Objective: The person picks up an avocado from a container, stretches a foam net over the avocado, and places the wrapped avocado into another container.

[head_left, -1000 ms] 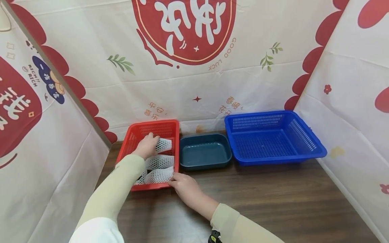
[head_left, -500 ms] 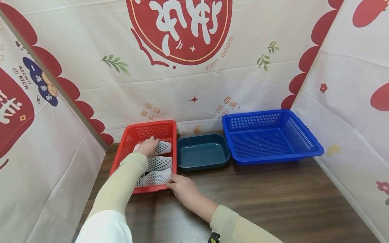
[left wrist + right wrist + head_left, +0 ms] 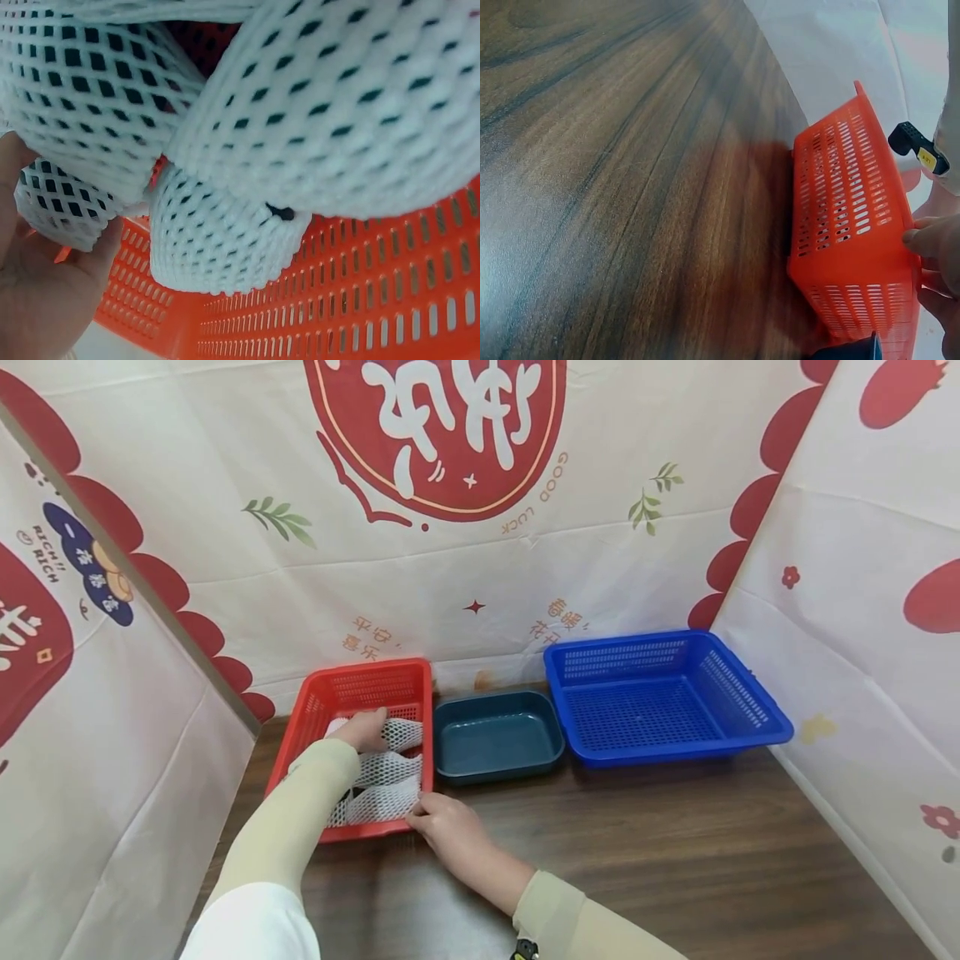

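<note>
In the head view, my left hand (image 3: 364, 731) reaches into the red basket (image 3: 294, 737) and grips the rearmost white foam-net sleeve (image 3: 403, 734). Dark green shows through the mesh; what the sleeve covers is mostly hidden. Several more foam-net sleeves (image 3: 386, 799) lie in front of it, side by side. The left wrist view shows thumb and fingers around a small netted end (image 3: 64, 206), with bigger netted pieces (image 3: 345, 105) close to the camera. My right hand (image 3: 453, 832) pinches the basket's front right corner, its thumb over the rim in the right wrist view.
Right beside the red basket stands a dark teal tray (image 3: 498, 770). A larger blue basket (image 3: 637, 714) is farther right, near the side wall. Printed cloth walls (image 3: 420, 577) enclose the wooden table (image 3: 637, 852) at the back and sides.
My left hand has drawn the rear foam-net sleeve slightly toward the front of the basket, nearer the others. The right hand keeps its hold on the corner. The head view has shifted a little.
</note>
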Tool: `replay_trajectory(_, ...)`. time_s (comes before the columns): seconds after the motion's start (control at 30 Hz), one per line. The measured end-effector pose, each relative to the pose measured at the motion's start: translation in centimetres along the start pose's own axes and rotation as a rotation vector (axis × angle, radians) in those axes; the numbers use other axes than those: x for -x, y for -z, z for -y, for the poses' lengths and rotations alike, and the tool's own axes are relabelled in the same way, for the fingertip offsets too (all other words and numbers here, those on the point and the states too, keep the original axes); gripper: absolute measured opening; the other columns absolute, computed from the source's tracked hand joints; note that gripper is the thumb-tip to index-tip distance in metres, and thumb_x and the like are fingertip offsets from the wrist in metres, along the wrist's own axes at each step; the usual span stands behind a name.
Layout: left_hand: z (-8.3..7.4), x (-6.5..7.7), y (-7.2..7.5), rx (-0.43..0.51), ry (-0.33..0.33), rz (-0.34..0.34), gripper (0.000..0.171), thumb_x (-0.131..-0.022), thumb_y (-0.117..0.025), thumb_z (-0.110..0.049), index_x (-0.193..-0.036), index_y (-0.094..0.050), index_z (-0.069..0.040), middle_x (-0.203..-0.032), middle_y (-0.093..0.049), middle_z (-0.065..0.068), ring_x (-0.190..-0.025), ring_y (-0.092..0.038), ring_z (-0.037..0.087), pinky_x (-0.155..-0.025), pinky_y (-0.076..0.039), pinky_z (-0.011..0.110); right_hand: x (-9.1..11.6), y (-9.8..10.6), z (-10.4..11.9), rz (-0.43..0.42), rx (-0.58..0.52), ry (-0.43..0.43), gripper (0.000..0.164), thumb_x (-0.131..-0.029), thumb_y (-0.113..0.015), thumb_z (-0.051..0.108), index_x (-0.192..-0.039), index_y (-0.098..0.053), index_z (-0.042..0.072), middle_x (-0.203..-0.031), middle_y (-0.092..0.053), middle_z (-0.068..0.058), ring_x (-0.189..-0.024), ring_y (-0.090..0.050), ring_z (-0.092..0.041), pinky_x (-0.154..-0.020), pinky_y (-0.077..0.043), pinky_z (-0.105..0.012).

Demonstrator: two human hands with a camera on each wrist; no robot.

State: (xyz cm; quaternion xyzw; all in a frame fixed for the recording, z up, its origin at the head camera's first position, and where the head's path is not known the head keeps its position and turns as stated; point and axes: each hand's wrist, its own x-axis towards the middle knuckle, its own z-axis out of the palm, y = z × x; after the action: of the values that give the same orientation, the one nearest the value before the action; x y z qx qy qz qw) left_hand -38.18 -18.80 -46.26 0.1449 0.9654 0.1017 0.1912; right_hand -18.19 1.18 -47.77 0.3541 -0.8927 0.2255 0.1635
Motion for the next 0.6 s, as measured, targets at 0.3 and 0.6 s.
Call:
replay_trajectory(0.3,-0.18,0.33,-0.01,-0.011,0.002,0.014,0.063,-0.086,-0.073,-0.012,-0.141,-0.044,-0.002,-0.137,-0.044,0.023,-0.123,-0.047,0.037,-0.100,-0.041,0.053,0.08,-0.20,0.14,-0.020,-0.029,-0.004,0.012,-0.088,-0.071,0.008,-0.097,-0.077,0.014,-0.092,-0.061,0.003,-0.085,-0.058,-0.010,-0.073,-0.048,-0.019)
replay_trajectory(0.6,-0.33,0.85,0.07,-0.001,0.017,0.054,0.066,-0.089,-0.068,-0.011,-0.147,-0.039,-0.006,-0.146,-0.039,0.020,-0.133,-0.038,0.037,-0.105,-0.035,0.056,0.12,-0.16,0.16,-0.015,-0.009,-0.017,0.010,-0.089,-0.070,0.009,-0.095,-0.076,0.015,-0.092,-0.061,0.003,-0.085,-0.058,-0.011,-0.074,-0.048,-0.020)
